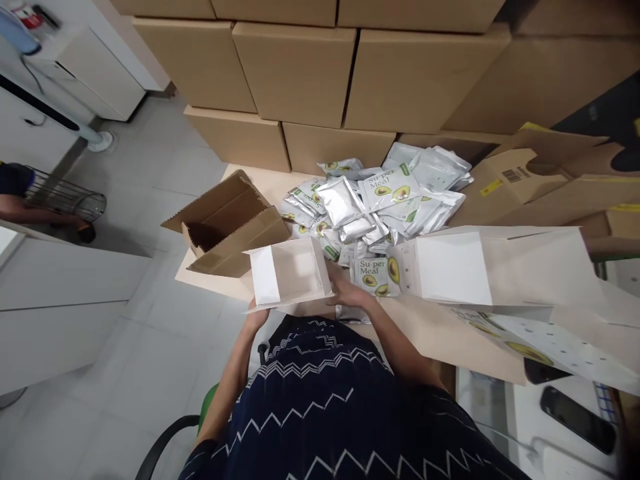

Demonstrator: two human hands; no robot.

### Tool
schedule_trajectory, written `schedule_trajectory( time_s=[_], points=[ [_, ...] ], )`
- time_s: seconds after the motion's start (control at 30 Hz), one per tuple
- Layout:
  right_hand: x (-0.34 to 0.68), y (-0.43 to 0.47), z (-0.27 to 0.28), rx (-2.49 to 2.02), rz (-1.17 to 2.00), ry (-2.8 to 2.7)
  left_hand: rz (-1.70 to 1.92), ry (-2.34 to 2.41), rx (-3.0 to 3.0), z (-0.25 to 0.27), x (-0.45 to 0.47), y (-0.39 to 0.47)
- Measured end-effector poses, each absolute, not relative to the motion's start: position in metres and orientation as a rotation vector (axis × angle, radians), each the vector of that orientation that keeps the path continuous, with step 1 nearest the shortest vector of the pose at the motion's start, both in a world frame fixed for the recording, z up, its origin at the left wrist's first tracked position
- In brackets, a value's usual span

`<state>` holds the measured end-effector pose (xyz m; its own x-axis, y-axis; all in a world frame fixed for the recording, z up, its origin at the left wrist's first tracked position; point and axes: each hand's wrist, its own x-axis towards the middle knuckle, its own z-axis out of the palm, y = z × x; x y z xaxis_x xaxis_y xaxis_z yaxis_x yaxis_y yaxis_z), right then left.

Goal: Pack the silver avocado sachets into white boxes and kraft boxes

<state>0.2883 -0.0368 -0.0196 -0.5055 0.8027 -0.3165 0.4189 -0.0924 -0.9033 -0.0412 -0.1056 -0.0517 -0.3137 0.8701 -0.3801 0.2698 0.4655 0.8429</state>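
Note:
A small open white carton (300, 272) is held between my two hands, its opening facing up toward me and its inside looking bare. My left hand (259, 317) grips it at the near left corner, the fingers partly hidden beneath. Against its right wall lies my right hand (346, 288), with some fingertips out of sight behind the carton. Just beyond is a loose pile of silver and white sachets (343, 203) printed with avocados and "Su per Meal". One such sachet (370, 277) lies right beside my right hand.
An open brown cardboard box (235, 230) stands at the table's left. Larger open white cartons (530, 267) lie to the right. Stacked brown boxes (295, 73) wall off the back. A dark phone (577, 419) rests lower right. Another person's arm (40, 210) shows far left.

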Motion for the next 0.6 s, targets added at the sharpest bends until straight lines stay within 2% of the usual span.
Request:
schedule_trajectory(
  time_s=[0.13,0.3,0.5,0.6],
  points=[
    [0.278,-0.051,-0.050,-1.445,1.811,-1.451,0.832,1.738,1.234,-0.021,-0.030,-0.103],
    [0.282,-0.053,-0.056,-1.293,1.923,-0.912,0.763,1.565,1.960,0.069,0.006,-0.068],
    [0.275,-0.026,-0.010,-0.784,2.011,-0.550,0.793,1.388,2.594,0.178,0.095,-0.003],
    [0.274,-0.009,0.022,-0.695,2.003,-0.465,0.881,1.305,2.752,0.227,0.135,0.018]
  ],
)
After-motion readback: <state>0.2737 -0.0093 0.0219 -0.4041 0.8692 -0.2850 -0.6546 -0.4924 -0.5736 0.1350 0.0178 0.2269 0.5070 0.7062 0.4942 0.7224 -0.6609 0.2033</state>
